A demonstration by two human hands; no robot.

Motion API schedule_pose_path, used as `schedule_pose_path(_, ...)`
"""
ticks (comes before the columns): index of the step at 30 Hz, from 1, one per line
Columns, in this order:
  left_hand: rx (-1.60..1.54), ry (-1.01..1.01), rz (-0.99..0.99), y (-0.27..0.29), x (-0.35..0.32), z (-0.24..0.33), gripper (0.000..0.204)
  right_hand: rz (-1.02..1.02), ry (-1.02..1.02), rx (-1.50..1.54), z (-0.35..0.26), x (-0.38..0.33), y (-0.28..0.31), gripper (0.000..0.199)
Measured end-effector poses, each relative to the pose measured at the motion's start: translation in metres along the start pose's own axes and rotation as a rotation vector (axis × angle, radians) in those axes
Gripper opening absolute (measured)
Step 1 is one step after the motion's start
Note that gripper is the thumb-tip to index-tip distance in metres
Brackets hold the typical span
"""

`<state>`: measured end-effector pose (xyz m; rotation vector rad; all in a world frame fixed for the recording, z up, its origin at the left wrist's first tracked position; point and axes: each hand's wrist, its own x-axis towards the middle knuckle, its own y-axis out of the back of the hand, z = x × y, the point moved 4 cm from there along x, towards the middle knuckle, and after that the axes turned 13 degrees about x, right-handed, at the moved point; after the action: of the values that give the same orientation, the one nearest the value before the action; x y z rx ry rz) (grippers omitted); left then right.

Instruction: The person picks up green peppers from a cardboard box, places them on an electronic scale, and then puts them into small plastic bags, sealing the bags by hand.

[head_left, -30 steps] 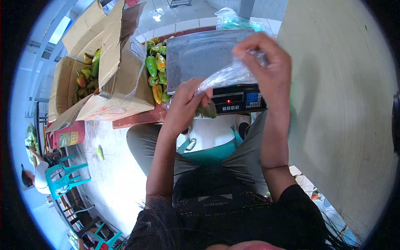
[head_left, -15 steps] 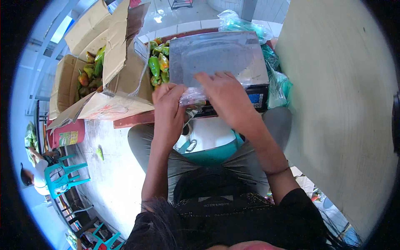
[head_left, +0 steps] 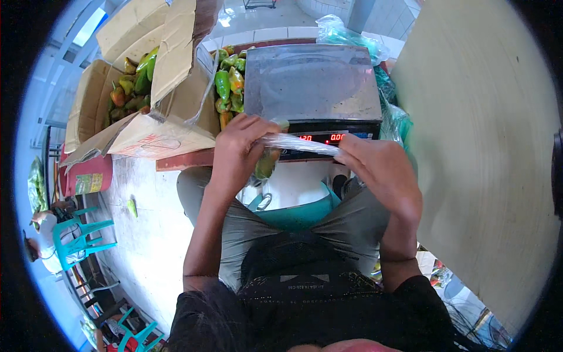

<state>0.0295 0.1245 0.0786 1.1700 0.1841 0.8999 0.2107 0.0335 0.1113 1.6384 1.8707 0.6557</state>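
A clear plastic bag (head_left: 302, 144) is pulled taut and twisted into a strand between my two hands, in front of a digital scale (head_left: 311, 82). My left hand (head_left: 234, 152) grips the bag's neck, and green and brownish peppers (head_left: 267, 164) show in its filled part below. At the strand's other end, my right hand (head_left: 384, 170) pinches the plastic with its fingers closed. The scale's metal plate bears nothing, and red digits glow on its front panel, partly behind the plastic. Loose green and orange peppers (head_left: 223, 86) lie along the scale's left side.
An open cardboard box (head_left: 167, 138) with more peppers stands at the left. Plastic bags (head_left: 396, 120) bunch at the scale's right, beside a tall pale panel (head_left: 475, 152). Scissors (head_left: 265, 201) lie on something teal between my legs. A person sits far left on a teal chair (head_left: 76, 234).
My right hand has drawn away to the right and toward me, stretching the bag's top into a long strand. The left hand stays on the bag near the same spot.
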Motion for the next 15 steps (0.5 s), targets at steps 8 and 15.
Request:
schedule_pose_path(8,0.008,-0.11,0.053,0.021,0.012,0.014,0.021,0.255,0.295,0.068,0.007,0.003,0.034,0.014)
schedule_pose_path(15,-0.153,0.079,-0.015,0.016,0.013,0.011,0.01,0.569,0.185,0.627,0.019,0.011,0.033,0.017)
